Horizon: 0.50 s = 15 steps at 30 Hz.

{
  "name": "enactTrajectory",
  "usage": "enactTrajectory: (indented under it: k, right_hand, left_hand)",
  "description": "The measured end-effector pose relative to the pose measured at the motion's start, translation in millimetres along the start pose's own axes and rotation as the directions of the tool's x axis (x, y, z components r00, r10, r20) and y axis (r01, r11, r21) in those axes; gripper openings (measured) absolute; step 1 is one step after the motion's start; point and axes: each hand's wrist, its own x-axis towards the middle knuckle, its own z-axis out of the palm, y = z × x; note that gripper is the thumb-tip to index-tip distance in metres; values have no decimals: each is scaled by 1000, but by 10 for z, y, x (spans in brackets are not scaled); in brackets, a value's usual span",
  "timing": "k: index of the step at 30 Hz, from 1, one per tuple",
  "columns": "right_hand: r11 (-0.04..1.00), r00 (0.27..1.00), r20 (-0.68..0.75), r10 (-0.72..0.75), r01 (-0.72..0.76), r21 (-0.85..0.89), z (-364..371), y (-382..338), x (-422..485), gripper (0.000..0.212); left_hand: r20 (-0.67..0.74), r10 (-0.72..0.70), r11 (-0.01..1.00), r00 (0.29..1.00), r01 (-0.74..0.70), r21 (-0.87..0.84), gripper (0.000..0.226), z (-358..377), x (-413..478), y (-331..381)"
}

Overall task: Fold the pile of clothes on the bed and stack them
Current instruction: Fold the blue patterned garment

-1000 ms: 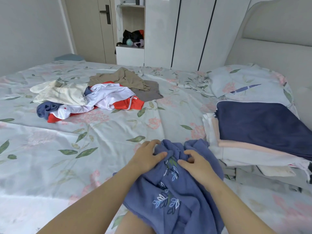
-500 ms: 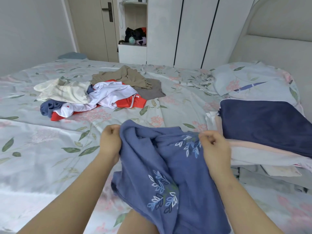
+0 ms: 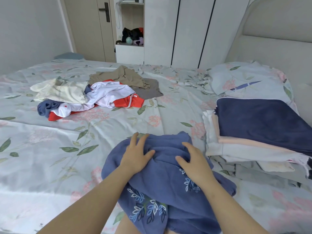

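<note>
1. Pile of unfolded clothes (image 3: 94,95), far left of the bed (image 3: 50,157): same spot as 0.5 s ago, untouched. Cream, white/red, blue, khaki and grey pieces are left to do.
2. Left grip (image 3: 135,157): 0.5 s ago it pinched the garment's edge up in the air. Now it has let go and lies on the cloth.
3. Blue embroidered garment (image 3: 168,188): was held up and stretched between both grips. Now it is down on the bed in front of the person, near end draped over the lap, and bunched and creased between the hands.
4. Right grip (image 3: 195,164): same change, pinch released and now lying on the fabric.
5. Folded stack (image 3: 263,125), right, navy piece on top: no change. The blue garment's edge lies just beside its base.
6. My read: shake-out is done and the flattening step has started. No fold in this piece yet, so it is not ready for the stack.
7. Pose, left grip: palm down, fingers straight and spread, fingertips near the garment's far edge. It holds nothing and only presses.
8. Pose, right grip: palm down, fingers splayed, thumb pointing inward toward the crease. It holds nothing and rests on the cloth.
9. Both forearms come in from the bottom of the view and converge on the garment.
</note>
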Motion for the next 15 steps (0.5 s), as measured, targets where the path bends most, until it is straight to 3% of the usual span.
enactTrajectory:
  k: [3, 5, 7, 10, 13, 15]
  right_hand:
    - [998, 986, 164, 4, 5, -56, 194, -2, 46, 44]
    - [999, 992, 120, -25, 29, -30, 240, 37, 44, 20]
    - [999, 1000, -19, -14, 15, 46, 196, 98, 30, 13]
    - [978, 959, -242, 146, -103, 181, 40, 193, 18, 23]
    - [909, 819, -422, 390, -268, 321, -203, 325, 3, 24]
    - [872, 744, -484, 461, -280, 401, -358, 391, 5, 21]
  left_hand:
    - [202, -79, 994, 976, 60, 95, 66, 142, 34, -71]
    - [220, -99, 985, 970, 64, 161, 46, 139, 15, -146]
    - [147, -119, 993, 982, 114, 44, 5, 78, -2, -179]
    - [-35, -245, 951, 969, 233, -205, 27, -30, -4, -258]
    - [-210, -550, 743, 809, 359, -565, 32, -159, 12, -438]
    - [-236, -639, 695, 732, 418, -586, 33, -222, -19, -478]
